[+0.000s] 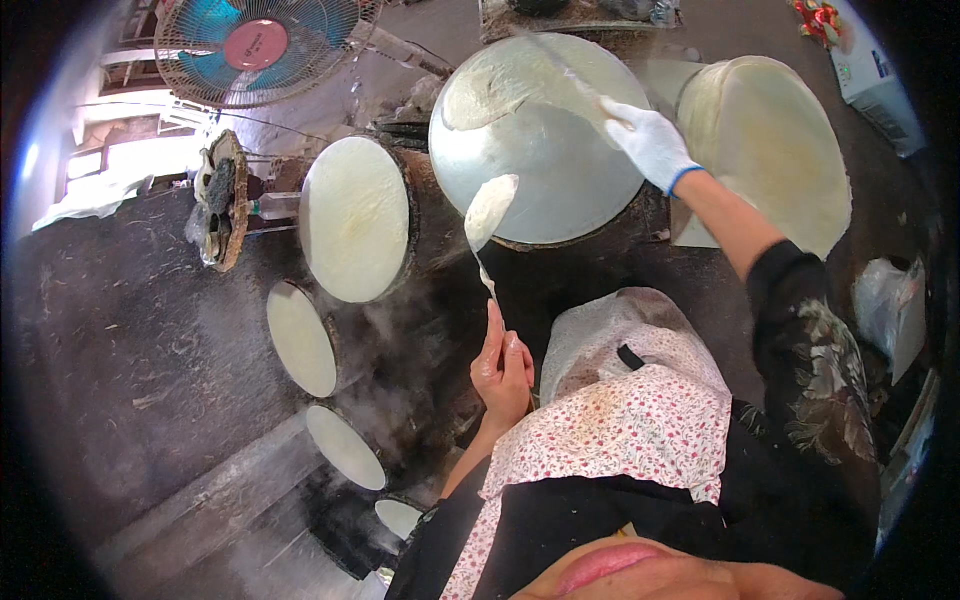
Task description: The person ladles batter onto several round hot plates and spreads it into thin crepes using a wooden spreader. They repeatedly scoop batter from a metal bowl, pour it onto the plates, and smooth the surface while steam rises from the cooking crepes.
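My left hand [505,368], bare, is closed round the thin handle of a ladle [489,212]. Thick white batter coats the ladle's bowl, which is over the near edge of a large round metal griddle [560,190]. A patch of white batter [490,85] covers the griddle's far left part. In a white glove with a blue cuff, my right hand [645,140] reaches over the griddle's right side, closed on a long thin tool [568,72]. That tool is smeared by motion, so its exact kind cannot be made out. It slants up and left across the griddle.
Steam drifts round several round griddles with pale sheets, the nearest sheet [356,220] left of the big griddle. A stack of thin round sheets [768,155] lies at the right. A fan [265,50] stands far left, above a round tray [222,200]. A plastic bag [888,300] sits far right.
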Available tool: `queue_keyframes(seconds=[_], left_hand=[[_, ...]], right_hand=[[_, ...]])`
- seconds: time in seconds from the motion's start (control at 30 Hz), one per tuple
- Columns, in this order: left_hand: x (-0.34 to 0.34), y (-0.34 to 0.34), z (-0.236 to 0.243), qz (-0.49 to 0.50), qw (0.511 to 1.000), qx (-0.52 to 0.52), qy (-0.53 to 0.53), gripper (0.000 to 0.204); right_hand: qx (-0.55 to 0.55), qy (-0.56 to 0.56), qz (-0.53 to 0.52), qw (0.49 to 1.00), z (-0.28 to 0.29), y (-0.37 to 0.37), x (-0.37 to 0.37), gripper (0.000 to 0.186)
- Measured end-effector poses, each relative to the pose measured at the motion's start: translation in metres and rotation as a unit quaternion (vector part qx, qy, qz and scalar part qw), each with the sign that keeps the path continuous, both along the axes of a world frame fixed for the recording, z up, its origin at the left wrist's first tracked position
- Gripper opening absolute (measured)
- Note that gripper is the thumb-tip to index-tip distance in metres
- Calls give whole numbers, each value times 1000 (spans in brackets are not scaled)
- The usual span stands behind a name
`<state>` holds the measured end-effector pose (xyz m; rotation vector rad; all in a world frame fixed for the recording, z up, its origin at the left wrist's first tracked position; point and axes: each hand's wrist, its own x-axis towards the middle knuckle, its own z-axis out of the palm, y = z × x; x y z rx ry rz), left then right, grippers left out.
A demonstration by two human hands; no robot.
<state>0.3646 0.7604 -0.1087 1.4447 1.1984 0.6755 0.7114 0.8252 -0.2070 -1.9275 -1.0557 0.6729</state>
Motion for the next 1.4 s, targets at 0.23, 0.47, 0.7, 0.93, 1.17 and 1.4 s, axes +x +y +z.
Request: queue_keyframes(seconds=[0.23, 0.47, 0.7, 0.93, 1.17, 1.4], left_hand=[[1, -2, 2, 7, 1000, -4, -11, 53], [3, 0, 0, 36, 998, -51, 19, 54], [-5, 9, -7, 36, 998, -55, -6, 53], [-9, 8, -7, 78, 993, -90, 25, 53], [3, 85, -9, 98, 990, -28, 102, 51], [33, 156, -42, 78, 997, 2, 23, 51]], right_hand=[[-33, 79, 197, 977, -1, 6, -3, 41], [31, 7, 154, 988, -3, 14, -1, 41], [-31, 153, 86, 984, -11, 19, -1, 41], [-109, 99, 250, 957, 14, 21, -4, 44], [-5, 47, 163, 986, 14, 51, -1, 40], [-144, -26, 343, 928, -12, 6, -1, 38]])
